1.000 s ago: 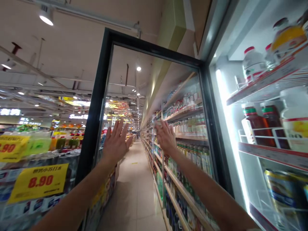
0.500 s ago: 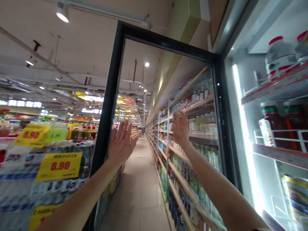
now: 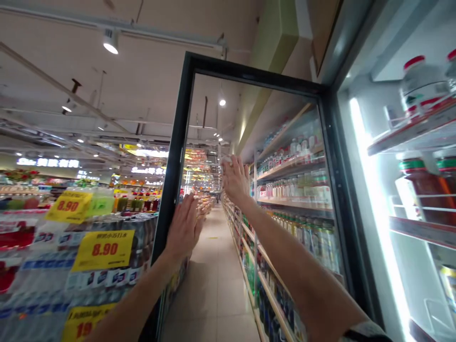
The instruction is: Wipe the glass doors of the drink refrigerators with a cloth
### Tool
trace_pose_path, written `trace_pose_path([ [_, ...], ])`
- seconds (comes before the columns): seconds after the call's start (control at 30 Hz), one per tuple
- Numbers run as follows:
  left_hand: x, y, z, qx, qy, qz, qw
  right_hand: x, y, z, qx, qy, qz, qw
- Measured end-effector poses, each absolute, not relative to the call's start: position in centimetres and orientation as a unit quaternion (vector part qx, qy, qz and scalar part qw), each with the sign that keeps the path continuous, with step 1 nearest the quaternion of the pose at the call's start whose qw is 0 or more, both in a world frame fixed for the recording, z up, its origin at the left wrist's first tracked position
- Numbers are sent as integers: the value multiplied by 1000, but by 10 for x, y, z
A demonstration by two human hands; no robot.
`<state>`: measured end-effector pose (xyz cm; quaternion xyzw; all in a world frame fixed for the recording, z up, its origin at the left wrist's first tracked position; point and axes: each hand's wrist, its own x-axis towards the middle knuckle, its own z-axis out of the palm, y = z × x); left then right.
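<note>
Left of your open glass door (image 3: 256, 75) stand yellow price signs (image 3: 103, 250). Your left hand (image 3: 183, 228) is at its pane, fingers extended; your right hand (image 3: 235, 181) spreads open fingers over a pale wad (image 3: 225, 161) there. Right of the door, bottles (image 3: 423, 90) line cooler shelves (image 3: 423, 230).

Under a pale ceiling (image 3: 160, 28) crossed by pipes, tracks and small spotlights (image 3: 110, 42), an aisle of light, glossy floor tiles (image 3: 206, 294) runs into the distance, its long wall of shelves (image 3: 285, 168) packed with bottles on the right. Stacked packs of bottled drinks (image 3: 42, 270) with yellow price signs (image 3: 105, 249) fill the left, with lit store signs (image 3: 48, 163) beyond. At the right edge, a bright vertical strip light (image 3: 381, 213) shines beside refrigerated shelves (image 3: 423, 230).
</note>
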<state>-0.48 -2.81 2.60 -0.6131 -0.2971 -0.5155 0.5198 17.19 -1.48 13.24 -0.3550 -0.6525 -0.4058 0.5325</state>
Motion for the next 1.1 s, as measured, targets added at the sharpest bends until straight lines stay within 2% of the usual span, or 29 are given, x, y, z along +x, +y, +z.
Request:
trace_pose_path([
  [0.1, -5, -30, 22, -620, -292, -502, 529, 168, -19, 115, -333, -668, -422, 514],
  [0.2, -5, -30, 22, -618, -284, -496, 539, 159, -19, 73, -208, -734, -496, 414],
  [0.27, -6, -29, 22, -621, -279, -497, 538, 166, -14, 63, -164, -753, -520, 368],
  [0.3, -7, -28, 22, -621, -280, -500, 535, 174, -11, 68, -181, -746, -517, 379],
  [0.4, -8, -26, 17, -617, -288, -509, 527, 214, -2, 96, -329, -645, -456, 518],
  [0.47, -1, -26, 13, -609, -306, -510, 524, 235, 2, 102, -388, -577, -425, 580],
  [0.53, 12, -26, 8, -587, -347, -521, 513, 242, 3, 85, -375, -578, -445, 572],
  [0.63, 36, -28, 4, -551, -405, -543, 487, 239, 1, 44, -302, -644, -506, 489],
  [0.7, 47, -30, 3, -543, -419, -546, 481, 246, 2, 33, -294, -653, -513, 473],
  [0.87, 50, -31, 3, -551, -423, -536, 480, 293, 12, 58, -443, -477, -395, 648],
  [0.93, 48, -29, 4, -549, -420, -540, 480, 291, 12, 54, -453, -449, -375, 673],
  [0.97, 46, -28, 4, -548, -416, -543, 481, 284, 11, 46, -436, -474, -388, 659],
  [1.1, 44, -22, 1, -581, -375, -536, 484, 263, 8, 2, -322, -650, -469, 504],
])
